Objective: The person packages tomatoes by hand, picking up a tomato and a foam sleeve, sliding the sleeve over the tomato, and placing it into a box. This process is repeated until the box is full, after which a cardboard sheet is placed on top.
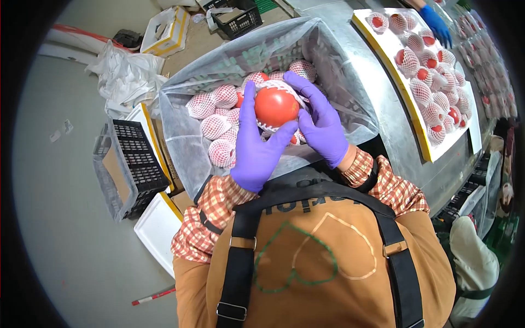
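Observation:
A large red tomato [276,106] sits between my two purple-gloved hands, with a white foam net pulled partly down around it and its top bare. My left hand [258,139] holds the tomato from the left, thumb at its lower edge. From the right, my right hand [321,121] grips the tomato and the net, fingers curled over the far side. Below them is a crate lined with a translucent sheet [188,147], in which several net-wrapped fruits [216,126] lie. My hands hide part of the crate's contents.
On the metal table [383,104] at right stands a white-and-yellow foam box [418,134] of netted fruits. Another person's blue-gloved hand [436,24] is beyond it, near packed trays [486,65]. A black crate [141,156] and a white lid [158,229] are at left.

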`<act>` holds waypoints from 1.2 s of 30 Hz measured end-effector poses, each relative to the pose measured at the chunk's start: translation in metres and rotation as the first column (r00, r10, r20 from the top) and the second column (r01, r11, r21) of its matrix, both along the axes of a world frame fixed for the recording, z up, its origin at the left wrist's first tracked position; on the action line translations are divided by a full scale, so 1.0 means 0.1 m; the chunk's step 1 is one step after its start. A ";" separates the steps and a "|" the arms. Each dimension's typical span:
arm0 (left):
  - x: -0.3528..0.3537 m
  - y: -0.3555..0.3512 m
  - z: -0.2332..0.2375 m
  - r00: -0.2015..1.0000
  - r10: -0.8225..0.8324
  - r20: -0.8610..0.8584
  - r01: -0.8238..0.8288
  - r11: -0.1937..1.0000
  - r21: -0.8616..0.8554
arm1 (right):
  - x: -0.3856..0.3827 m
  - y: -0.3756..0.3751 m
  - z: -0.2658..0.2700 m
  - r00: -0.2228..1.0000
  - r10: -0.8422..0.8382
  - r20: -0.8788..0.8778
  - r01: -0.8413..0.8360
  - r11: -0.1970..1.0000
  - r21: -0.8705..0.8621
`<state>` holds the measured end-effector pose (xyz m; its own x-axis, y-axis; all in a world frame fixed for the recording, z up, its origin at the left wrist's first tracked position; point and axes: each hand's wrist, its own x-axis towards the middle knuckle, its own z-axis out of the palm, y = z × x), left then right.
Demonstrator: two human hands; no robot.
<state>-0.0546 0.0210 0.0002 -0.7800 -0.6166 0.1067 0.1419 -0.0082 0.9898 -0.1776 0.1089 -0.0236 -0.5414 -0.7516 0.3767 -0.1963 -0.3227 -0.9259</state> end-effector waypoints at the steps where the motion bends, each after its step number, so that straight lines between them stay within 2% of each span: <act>1: -0.05 -0.02 -0.02 0.997 0.048 0.066 -0.043 0.996 -0.082 | -0.01 -0.02 -0.01 1.000 0.005 0.003 -0.005 1.000 -0.002; 2: -0.07 -0.02 -0.03 0.987 0.097 0.127 -0.075 0.983 -0.165 | -0.04 -0.04 -0.02 0.995 -0.020 -0.095 0.022 1.000 0.018; 3: -0.07 -0.02 0.00 0.987 0.096 0.129 -0.074 0.983 -0.166 | -0.09 -0.06 -0.03 0.980 -0.046 -0.194 0.054 0.998 0.036; 4: -0.09 -0.01 0.07 0.990 0.058 0.128 -0.050 0.997 -0.065 | -0.13 -0.05 -0.03 0.954 -0.074 -0.291 0.092 0.994 0.051; 5: -0.10 0.00 0.10 0.992 0.017 0.124 -0.022 0.999 0.038 | -0.19 0.00 -0.02 0.953 -0.083 -0.290 0.103 0.993 0.052; 6: -0.10 -0.01 0.07 0.992 0.008 0.124 -0.013 0.999 0.038 | -0.26 0.06 0.01 0.964 -0.010 -0.265 0.062 0.980 0.190; 7: -0.09 -0.04 0.01 1.000 -0.017 0.014 0.014 0.974 0.225 | -0.34 0.12 0.02 0.971 0.061 -0.231 0.016 0.947 0.320; 8: -0.08 -0.06 -0.04 0.995 -0.021 -0.097 0.058 0.915 0.400 | -0.42 0.18 0.00 0.971 0.056 -0.233 0.021 0.949 0.315; 9: -0.09 -0.06 -0.06 0.997 0.000 -0.079 0.039 0.872 0.487 | -0.52 0.24 -0.04 0.984 0.118 -0.137 -0.029 0.852 0.523; 10: -0.11 -0.08 -0.07 0.997 0.003 -0.082 0.037 0.876 0.482 | -0.60 0.29 -0.05 0.987 0.161 -0.029 -0.096 0.710 0.698; 11: -0.11 -0.11 -0.07 0.993 0.042 -0.111 0.045 0.730 0.682 | -0.66 0.36 -0.01 0.965 0.148 0.215 -0.251 0.753 0.608; 12: -0.10 -0.14 -0.07 0.988 0.088 -0.129 0.061 0.541 0.839 | -0.69 0.42 0.06 0.881 0.152 0.448 -0.380 0.792 0.478; 13: -0.16 -0.12 0.08 0.989 0.143 -0.034 -0.032 0.434 0.900 | -0.66 0.45 0.03 0.617 0.178 0.766 -0.449 0.879 0.157; 14: -0.18 -0.13 0.08 0.988 0.151 -0.032 -0.039 0.442 0.896 | -0.67 0.55 0.11 0.445 0.287 0.848 -0.465 0.883 -0.055; 16: -0.18 -0.14 0.02 0.995 0.081 -0.066 0.029 0.388 0.921 | -0.60 0.57 0.07 0.327 0.353 0.877 -0.415 0.887 -0.202; 17: -0.22 -0.15 -0.09 0.990 0.116 -0.081 0.031 0.380 0.925 | -0.56 0.55 0.07 0.321 0.353 0.879 -0.413 0.887 -0.206; 19: -0.24 -0.17 -0.19 0.990 0.104 -0.100 0.052 0.390 0.919 | -0.49 0.50 0.13 0.010 0.589 0.808 -0.381 0.749 -0.542; 20: -0.24 -0.17 -0.22 0.988 0.094 -0.124 0.077 0.402 0.913 | -0.52 0.50 0.10 0.012 0.589 0.808 -0.378 0.751 -0.542; 21: -0.21 -0.17 -0.20 0.988 0.090 -0.125 0.078 0.401 0.913 | -0.55 0.48 0.04 -0.085 0.623 0.778 -0.392 0.697 -0.601; 22: -0.16 -0.16 -0.15 0.987 0.048 -0.155 0.130 0.344 0.930 | -0.56 0.47 -0.01 -0.181 0.649 0.739 -0.397 0.639 -0.658; 23: -0.12 -0.17 -0.12 0.982 0.009 -0.189 0.178 0.282 0.943 | -0.58 0.55 -0.04 0.001 0.531 0.848 -0.409 0.774 -0.484; 24: -0.11 -0.19 -0.11 0.982 0.009 -0.191 0.181 0.280 0.943 | -0.59 0.54 -0.01 0.003 0.529 0.849 -0.410 0.775 -0.481; 26: -0.09 -0.20 -0.12 0.987 -0.036 -0.159 0.155 0.504 0.850 | -0.65 0.52 0.12 0.499 0.354 0.791 -0.348 0.918 -0.191; 27: -0.08 -0.21 -0.14 0.982 -0.038 -0.186 0.184 0.429 0.884 | -0.67 0.52 0.17 0.413 0.426 0.805 -0.287 0.900 -0.329; 28: -0.07 -0.17 -0.14 0.981 -0.037 -0.189 0.186 0.427 0.885 | -0.69 0.53 0.16 0.667 0.386 0.637 -0.249 0.922 -0.298; 30: -0.09 -0.09 -0.13 0.993 -0.079 -0.087 0.117 0.710 0.694 | -0.85 0.56 0.07 0.699 0.114 0.706 -0.071 0.993 -0.090; 31: -0.10 -0.08 -0.17 0.993 -0.084 -0.084 0.119 0.730 0.673 | -0.83 0.57 0.03 0.701 0.114 0.705 -0.071 0.993 -0.090; 32: -0.10 -0.08 -0.21 0.992 -0.086 -0.087 0.122 0.730 0.673 | -0.80 0.56 0.01 0.853 -0.079 0.516 0.067 0.997 0.041; 33: -0.11 -0.07 -0.23 0.997 -0.075 -0.010 0.071 0.874 0.480 | -0.77 0.58 0.01 0.925 -0.261 0.274 0.232 0.963 0.134; 34: -0.12 -0.06 -0.24 0.997 -0.046 0.060 0.029 0.967 0.255 | -0.75 0.61 0.00 0.952 -0.272 0.140 0.232 0.940 0.251; 35: -0.12 -0.04 -0.23 0.997 -0.052 0.056 0.036 0.966 0.255 | -0.70 0.61 0.01 0.957 -0.244 0.158 0.179 0.923 0.340; 36: -0.13 0.00 -0.15 0.996 -0.029 0.086 0.015 0.988 0.154 | -0.63 0.58 0.02 0.959 -0.217 0.180 0.123 0.896 0.426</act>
